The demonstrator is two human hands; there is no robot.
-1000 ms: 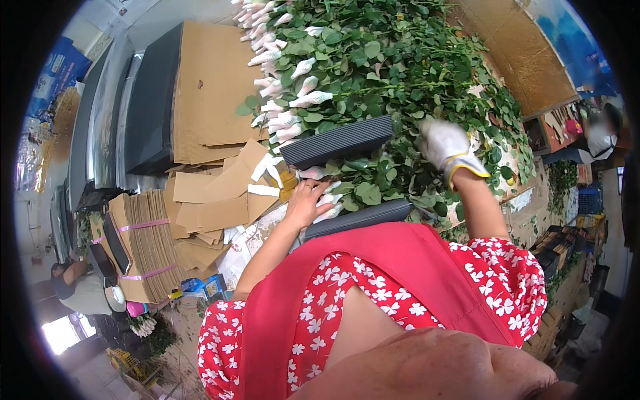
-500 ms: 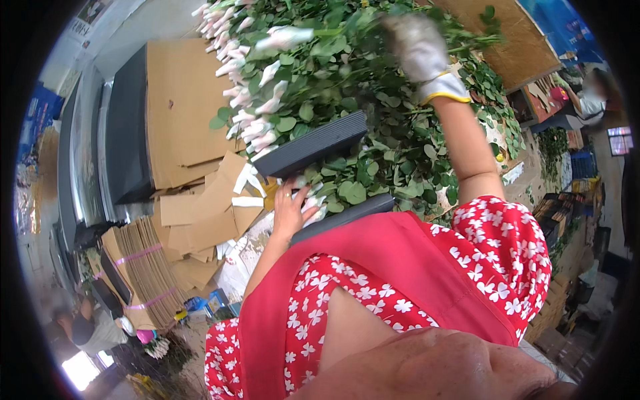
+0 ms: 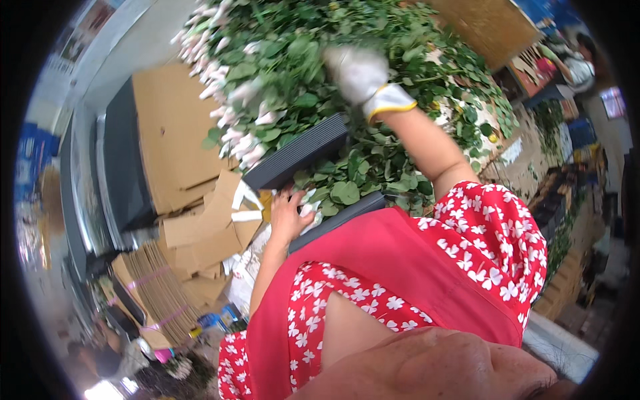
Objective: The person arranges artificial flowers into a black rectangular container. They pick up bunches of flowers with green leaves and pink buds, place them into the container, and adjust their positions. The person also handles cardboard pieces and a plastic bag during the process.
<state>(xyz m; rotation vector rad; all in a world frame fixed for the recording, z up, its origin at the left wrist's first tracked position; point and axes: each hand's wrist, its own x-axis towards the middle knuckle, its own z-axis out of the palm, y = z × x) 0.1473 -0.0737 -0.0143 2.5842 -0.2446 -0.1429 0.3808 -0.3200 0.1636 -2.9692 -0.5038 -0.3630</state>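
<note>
The gloved right hand is blurred; the top edge crops the foliage.

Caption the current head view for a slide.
Gloved right hand over leafy flower stems, bare left hand at white-sleeved blooms.

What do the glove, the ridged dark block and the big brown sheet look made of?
Glove: probably fabric, matte white with yellow trim; blurred.
Block: matte, perhaps plastic or foam, given its even ridges.
Sheet: likely cardboard, dull brown with thin, straight-cut edges.
</note>
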